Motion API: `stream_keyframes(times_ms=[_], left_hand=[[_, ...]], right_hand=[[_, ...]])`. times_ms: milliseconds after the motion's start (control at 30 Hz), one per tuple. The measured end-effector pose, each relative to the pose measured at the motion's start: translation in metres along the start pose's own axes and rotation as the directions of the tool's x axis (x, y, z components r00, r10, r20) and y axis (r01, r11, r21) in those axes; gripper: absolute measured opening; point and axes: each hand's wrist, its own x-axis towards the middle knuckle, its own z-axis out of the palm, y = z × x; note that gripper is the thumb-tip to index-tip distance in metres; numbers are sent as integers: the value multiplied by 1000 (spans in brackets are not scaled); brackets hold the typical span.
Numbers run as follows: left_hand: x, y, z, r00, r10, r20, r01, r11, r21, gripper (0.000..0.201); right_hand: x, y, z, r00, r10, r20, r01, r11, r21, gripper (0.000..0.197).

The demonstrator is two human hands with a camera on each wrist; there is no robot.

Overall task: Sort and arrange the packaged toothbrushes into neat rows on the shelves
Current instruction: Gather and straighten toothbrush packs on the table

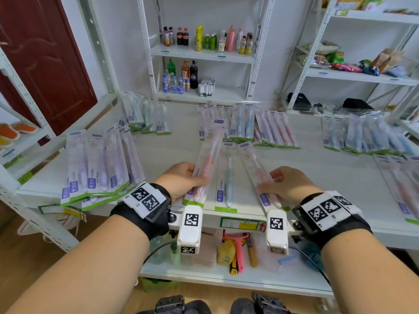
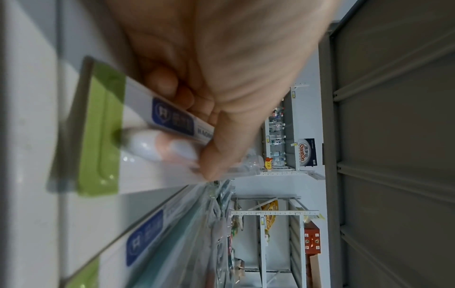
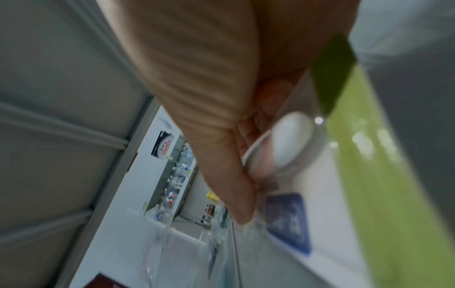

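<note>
Hands are working low in the middle of the head view, at the front edge of the white shelf (image 1: 306, 159). The left hand (image 1: 181, 180) is curling its fingers and thumb round a pink toothbrush pack (image 1: 207, 164), holding it tilted with its top leaning toward the upper right of the frame and its green bottom strip close to the shelf's front lip. The right hand (image 1: 286, 183) is gripping a second pink pack (image 1: 258, 175), which is leaning the other way, toward the upper left. Between the two, a green toothbrush pack (image 1: 227, 177) is lying flat and straight. In the left wrist view the thumb is pressing on the clear blister near the blue logo; the right wrist view is blurred, though curled fingers are showing against the pack. To do this step well, each pink pack is probably best swung parallel to the green one, edges just beside each other, green strips lined up along the front lip. Purple packs (image 1: 102, 164) are fanning out at the left of the frame, and mixed rows (image 1: 249, 125) are lying further back, so colours seem to be grouping.
</note>
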Motion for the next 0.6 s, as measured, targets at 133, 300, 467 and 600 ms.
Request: stream_keyframes(times_ms=[133,300,467,600], left_hand=[[2,-6,-2,999,36,-4,-36,999,-20,14],[5,-12,-4,1000,30,3,-30,997,-74,24],[5,-6,-2,995,97,2,-96,990,-107,12],[2,9,4,995,90,43,-79,975,-205,8]], right_hand=[[-2,6,-4,1000,-15,-8,15,997,73,38],[-7,10,5,994,-29,-109,53,974,219,28],[-20,18,16,977,8,-215,98,875,475,25],[-31,24,11,955,50,-292,122,833,539,27]])
